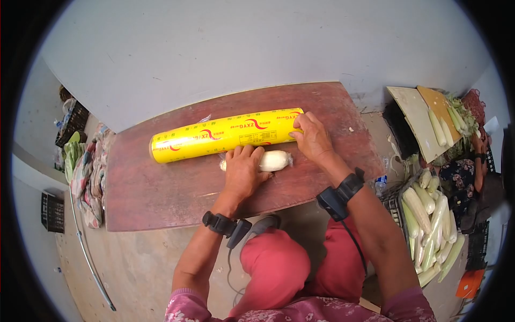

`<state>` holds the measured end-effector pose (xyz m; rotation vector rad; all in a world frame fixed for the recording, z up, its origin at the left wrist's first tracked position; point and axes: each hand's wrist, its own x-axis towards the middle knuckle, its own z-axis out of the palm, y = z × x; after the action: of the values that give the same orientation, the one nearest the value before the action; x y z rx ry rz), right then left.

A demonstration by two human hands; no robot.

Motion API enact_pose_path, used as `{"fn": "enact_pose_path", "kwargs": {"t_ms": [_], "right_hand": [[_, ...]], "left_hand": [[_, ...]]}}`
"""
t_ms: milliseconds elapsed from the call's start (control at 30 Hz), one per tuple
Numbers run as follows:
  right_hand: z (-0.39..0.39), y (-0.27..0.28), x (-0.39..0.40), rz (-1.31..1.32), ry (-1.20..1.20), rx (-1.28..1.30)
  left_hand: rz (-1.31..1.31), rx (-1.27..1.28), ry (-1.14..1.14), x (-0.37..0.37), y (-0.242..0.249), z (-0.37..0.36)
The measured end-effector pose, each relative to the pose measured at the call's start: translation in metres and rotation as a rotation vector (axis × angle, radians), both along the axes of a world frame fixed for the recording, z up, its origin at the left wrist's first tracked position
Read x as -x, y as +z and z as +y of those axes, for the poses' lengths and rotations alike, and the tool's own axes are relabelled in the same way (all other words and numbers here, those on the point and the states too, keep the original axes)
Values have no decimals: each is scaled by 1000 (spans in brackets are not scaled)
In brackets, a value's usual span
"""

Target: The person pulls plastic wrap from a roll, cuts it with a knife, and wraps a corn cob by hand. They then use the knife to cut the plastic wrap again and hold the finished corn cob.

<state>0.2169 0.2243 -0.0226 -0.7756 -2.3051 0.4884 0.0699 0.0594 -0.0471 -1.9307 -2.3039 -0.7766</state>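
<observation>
A yellow printed roll of cling film (198, 140) lies slantwise across the reddish-brown table (155, 198). Just in front of it is a pale ear of corn (274, 161) in clear film, its loose plastic ends sticking out on both sides. My left hand (244, 170) rests on the corn with fingers curled over it, hiding its left half, and the fingertips come right up to the roll's lower edge. At the roll's right end, my right hand (313, 135) has its thumb and fingers closed around the edge.
A crate of pale green ears of corn (429, 220) stands on the floor at right, near a water bottle (381, 183). Behind it, boards (421, 121) hold more ears, and another person's arm (479, 161) shows. Patterned cloth (88, 188) and a black crate (52, 212) are at left.
</observation>
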Motion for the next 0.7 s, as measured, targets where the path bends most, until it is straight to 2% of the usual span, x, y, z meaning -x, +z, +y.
{"fn": "enact_pose_path", "kwargs": {"t_ms": [67, 167, 267, 367, 467, 567, 667, 700], "right_hand": [[3, -2, 0, 31, 16, -38], [15, -3, -13, 106, 121, 106], [20, -4, -42, -14, -19, 116], [26, -15, -71, -397, -137, 106], [23, -6, -85, -613, -186, 257], [26, 4, -87, -791, -220, 649], [29, -8, -97, -683, -123, 372], [26, -6, -96, -681, -177, 449]], "left_hand": [[-5, -2, 10, -3, 1, 0], [31, -9, 52, -9, 4, -2], [71, -17, 100, -14, 8, -4], [48, 14, 120, -16, 8, -1], [32, -3, 120, -17, 2, -1], [34, -26, 126, -19, 1, -2], [40, -35, 127, -17, 1, -1], [42, -33, 132, -17, 1, 0]]}}
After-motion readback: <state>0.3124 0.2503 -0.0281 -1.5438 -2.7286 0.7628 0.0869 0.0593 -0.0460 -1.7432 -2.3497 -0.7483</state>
